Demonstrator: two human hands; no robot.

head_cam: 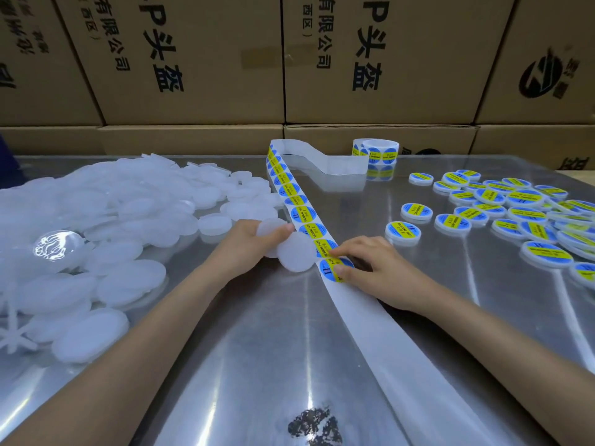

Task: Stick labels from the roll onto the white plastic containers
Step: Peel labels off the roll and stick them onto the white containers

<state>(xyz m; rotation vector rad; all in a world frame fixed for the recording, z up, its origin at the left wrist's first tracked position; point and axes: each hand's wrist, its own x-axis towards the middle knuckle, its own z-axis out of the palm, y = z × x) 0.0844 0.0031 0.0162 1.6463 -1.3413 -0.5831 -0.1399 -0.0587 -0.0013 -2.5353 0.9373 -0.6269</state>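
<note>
A strip of blue and yellow round labels [291,196] runs across the table from the label roll [376,151] at the back toward me, ending in bare white backing paper [386,346]. My right hand [373,268] pinches the nearest label [331,268] at the strip's end with thumb and forefinger. My left hand [254,243] grips several plain white round containers [296,255] just left of that label. A large heap of unlabelled white containers [96,226] fills the left side. Labelled containers [502,210] lie scattered on the right.
The work surface is a shiny metal table [257,365] with glare spots. Stacked cardboard boxes [289,59] form a wall along the far edge. A loop of used backing paper [325,162] stands on edge beside the roll.
</note>
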